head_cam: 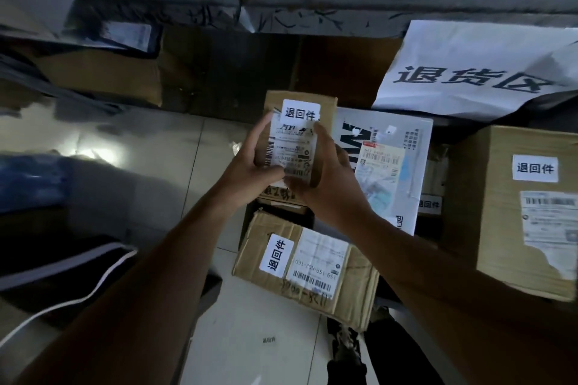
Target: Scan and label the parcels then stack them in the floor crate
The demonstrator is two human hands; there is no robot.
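Both hands hold one small parcel (pixel 297 137) up over the floor. The left hand (pixel 250 162) has a closed grip on its near-left corner, thumb across the shipping label; the right hand (pixel 328 172) wraps the right edge, with a fingertip (pixel 318 126) touching the lower corner of the white sticker (pixel 301 110) at the top of the box. That corner may not be fully pressed down — if so, it could peel once boxes rub together. The sticker also sits just above the printed barcode label; slid lower, it would cover code that may need reading.

The parcel hangs between the hands with nothing under it, so a loose grip would drop it onto the boxes below.

Directly beneath it lies another carton, mostly hidden. Nearer the person sits a crumpled carton (pixel 306 272) with its own white sticker, its lid creased — a poor base for stacking. To the right lies a flat white mailer (pixel 387 166), and further right a large carton (pixel 525 206), stickered too. A paper sign (pixel 469 72) hangs beyond them. I cannot make out a crate's walls around these parcels; the room is dim.
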